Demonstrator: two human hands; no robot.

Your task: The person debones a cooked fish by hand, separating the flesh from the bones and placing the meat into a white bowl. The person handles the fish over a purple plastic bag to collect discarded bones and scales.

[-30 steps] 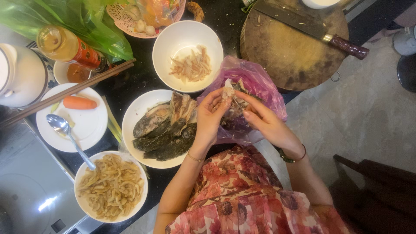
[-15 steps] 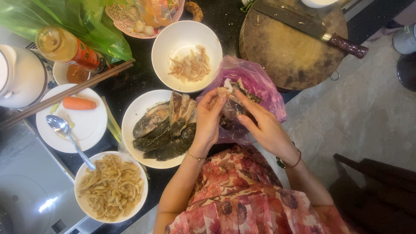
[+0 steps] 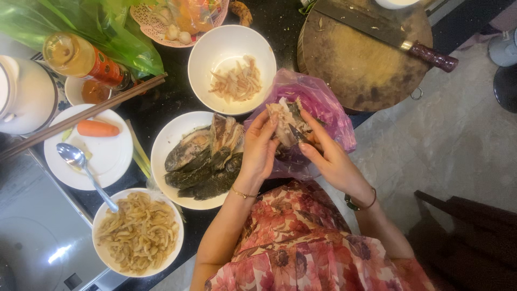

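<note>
The piece of cooked fish (image 3: 284, 119) was held up between both hands, just over the pink plastic bag (image 3: 328, 105) that lay on the dark surface (image 3: 280, 27). Its long axis ran roughly from the left hand toward the right, tilted a little down to the right. The left hand (image 3: 259, 146) came up from below and left, its grip narrow, fingertips pinched on the pale left end of the piece. The right hand (image 3: 329, 156) lay to the lower right, its grip also narrow, thumb and forefinger closed on the darker end; both hands were equally near, each touching the fish.

Just to the left of the left hand stood a white plate of dark whole fish (image 3: 202, 161), touching the bag's edge. Above it was a white bowl with pale shreds (image 3: 232, 51). Beyond the bag lay a round wooden chopping board (image 3: 371, 70) with a cleaver (image 3: 385, 32) across it. Farther left were a bowl of pale strips (image 3: 137, 233), a plate with a carrot and a spoon (image 3: 91, 148), and chopsticks (image 3: 81, 116).
</note>
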